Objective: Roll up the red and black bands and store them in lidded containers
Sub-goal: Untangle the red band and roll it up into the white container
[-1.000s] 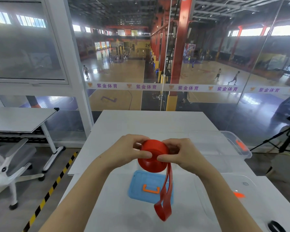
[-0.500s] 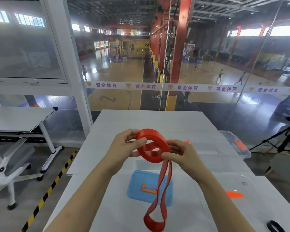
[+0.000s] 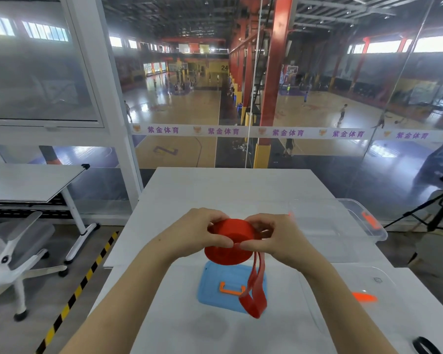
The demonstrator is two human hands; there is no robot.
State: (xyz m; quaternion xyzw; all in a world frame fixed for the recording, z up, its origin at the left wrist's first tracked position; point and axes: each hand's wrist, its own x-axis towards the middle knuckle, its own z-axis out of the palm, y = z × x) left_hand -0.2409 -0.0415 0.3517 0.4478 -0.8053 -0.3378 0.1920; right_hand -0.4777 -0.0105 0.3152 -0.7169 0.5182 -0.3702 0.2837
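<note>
Both hands hold the red band (image 3: 228, 247) above the white table (image 3: 230, 185). Most of it is wound into a flat coil. My left hand (image 3: 200, 233) pinches the coil's left side and my right hand (image 3: 274, 238) grips its right side. A short loose loop of the band (image 3: 253, 300) hangs down from under my right hand. Below the coil lies a blue lid (image 3: 215, 284) with an orange handle. A clear lidded container (image 3: 348, 231) stands to the right, another clear container (image 3: 363, 297) sits nearer. The black band (image 3: 426, 347) lies at the bottom right corner.
A glass wall runs behind the table's far edge. A second white table (image 3: 23, 182) and a white office chair (image 3: 13, 251) stand on the left. Yellow-black floor tape (image 3: 82, 282) runs beside the table. A tripod (image 3: 435, 210) stands at the right.
The coil went from open ring back to a tight flat roll. The hanging tail has grown shorter as more band was wound on. Both hands stay on the coil.
</note>
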